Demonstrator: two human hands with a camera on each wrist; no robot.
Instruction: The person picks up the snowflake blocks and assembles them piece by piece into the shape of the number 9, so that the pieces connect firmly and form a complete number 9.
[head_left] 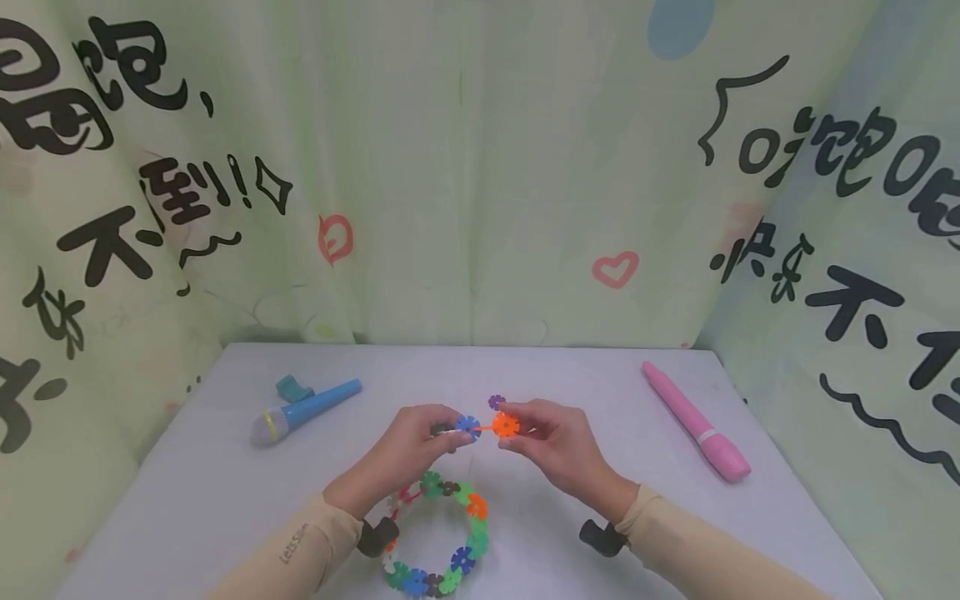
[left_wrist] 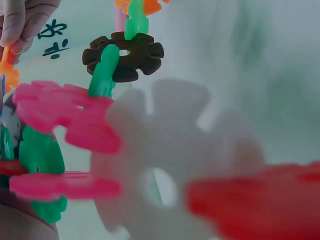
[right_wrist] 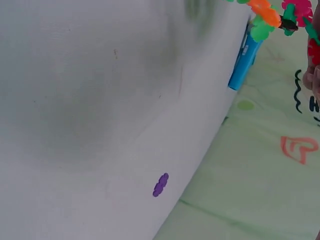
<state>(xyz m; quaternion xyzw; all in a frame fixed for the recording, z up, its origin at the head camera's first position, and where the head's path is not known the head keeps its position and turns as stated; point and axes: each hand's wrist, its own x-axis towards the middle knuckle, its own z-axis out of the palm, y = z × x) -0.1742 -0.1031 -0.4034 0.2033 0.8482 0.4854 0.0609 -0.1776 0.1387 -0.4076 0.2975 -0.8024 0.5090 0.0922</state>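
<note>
My left hand pinches the end of a string of interlocked plastic snowflake discs, with a blue disc at its fingertips. My right hand pinches an orange disc between thumb and fingers. A thin orange edge bridges the blue and orange discs. Below the left hand, a round chain of snowflake discs curves in green, blue, brown, orange and white. Close to the left wrist camera, a blurred white disc joins pink discs and a brown disc.
A purple disc lies on the white table just beyond the right fingers. At the left are a blue toy microphone and a teal piece. A pink microphone-shaped toy lies at the right. Printed curtains enclose the table.
</note>
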